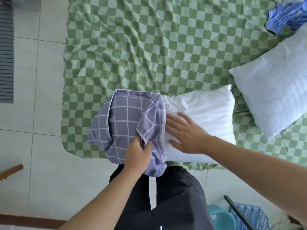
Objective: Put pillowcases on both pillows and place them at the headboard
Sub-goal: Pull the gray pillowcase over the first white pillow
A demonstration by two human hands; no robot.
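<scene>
At the bed's [149, 47] near edge, our left hand [137, 155] pinches the purple checked pillowcase [126, 117] bunched over one pillow [202, 110] end; our right hand [186, 133] rests open, flat on it.

My pillowcase [127, 117] is purple-grey with a white grid, both pillows [204, 112] plain white, the sheet [149, 47] green-and-pale-green checked, my trousers [176, 196] black.

We find no readable text, no labels, brands, numbers or signs, only patterns: white grid lines on the pillowcase [126, 117], green checks on the bedsheet [149, 47], white specks on a blue box [249, 214], all without lettering
</scene>
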